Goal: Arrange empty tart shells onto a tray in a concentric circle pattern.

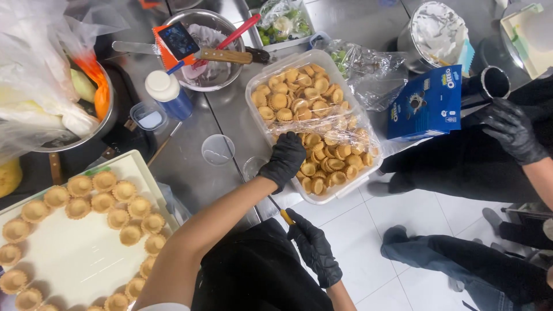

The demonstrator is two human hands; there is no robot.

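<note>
Your left hand (283, 159) reaches into the clear plastic tub (259, 80) of tart shells (322, 155), its gloved fingers (288, 144) curled down among them; you can't tell whether they grip one yet. Your right hand (314, 247) hangs below the table (190, 167) edge, closed around a yellow-handled tool (286, 217). On the white tray (75, 253), shells (118, 217) line only the border, so most of the filling looks still ahead.
</note>
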